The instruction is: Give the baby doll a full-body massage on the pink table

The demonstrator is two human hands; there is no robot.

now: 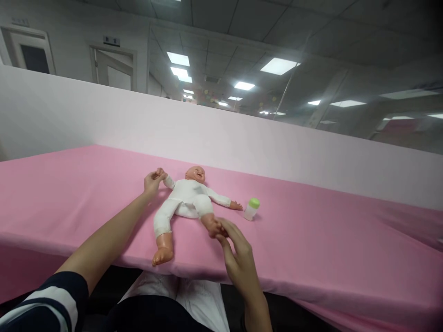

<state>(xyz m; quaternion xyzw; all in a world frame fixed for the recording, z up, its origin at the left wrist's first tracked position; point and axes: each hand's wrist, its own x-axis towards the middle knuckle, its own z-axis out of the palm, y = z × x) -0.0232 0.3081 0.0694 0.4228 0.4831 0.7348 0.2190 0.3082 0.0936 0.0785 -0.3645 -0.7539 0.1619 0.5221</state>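
Note:
On its back on the pink cloth lies a baby doll (188, 192) with a white cloth body and plastic head, hands and feet. My left hand (152, 181) is closed around the doll's hand at the left, with that arm raised a little. With thumb and fingers, my right hand (237, 249) pinches the toes of the doll's foot on the right, and that leg is bent at the knee. The doll's other foot (164, 249) rests near the table's front edge. Beside the doll's outstretched right-side hand stands a small bottle (251, 209) with a green cap.
The pink-covered table (328, 240) stretches to both sides, its cloth hanging over the front edge. A low white partition (224, 133) runs along the back, with glass above its right part. Two doors (116, 69) are in the far wall at the left.

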